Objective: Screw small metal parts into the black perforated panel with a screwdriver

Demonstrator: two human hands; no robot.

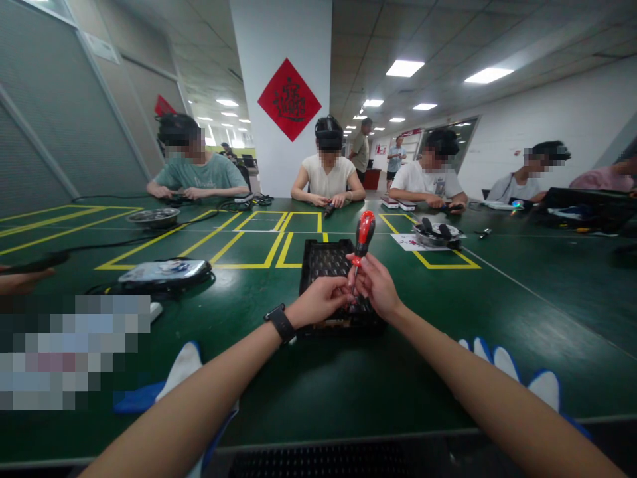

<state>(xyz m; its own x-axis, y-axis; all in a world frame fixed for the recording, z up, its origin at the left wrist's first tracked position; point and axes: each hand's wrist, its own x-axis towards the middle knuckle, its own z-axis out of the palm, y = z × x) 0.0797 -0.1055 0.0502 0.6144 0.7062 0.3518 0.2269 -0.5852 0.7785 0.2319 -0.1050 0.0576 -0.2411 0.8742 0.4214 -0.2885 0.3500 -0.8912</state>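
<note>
A screwdriver [365, 234] with a red and black handle stands nearly upright in front of me, handle up and metal shaft down. My right hand [379, 287] is closed on it, fingers pinching just below the handle. Closed as well, my left hand [322, 300] has its fingertips around the lower shaft; the tip is hidden there, and whether a small part is also between these fingers I cannot tell. Directly beneath and behind both hands is a black plastic crate [309, 269] with small dark and metallic pieces inside. A black watch is on my left wrist.
White and blue gloves [185, 372] lie at left, and more gloves [505, 364] at right. A device with cables [166, 272], a metal bowl [153, 218] and another dish [438, 234] stand on the green table [249, 352]. Several people sit around it; a hand [24, 282] reaches in at far left.
</note>
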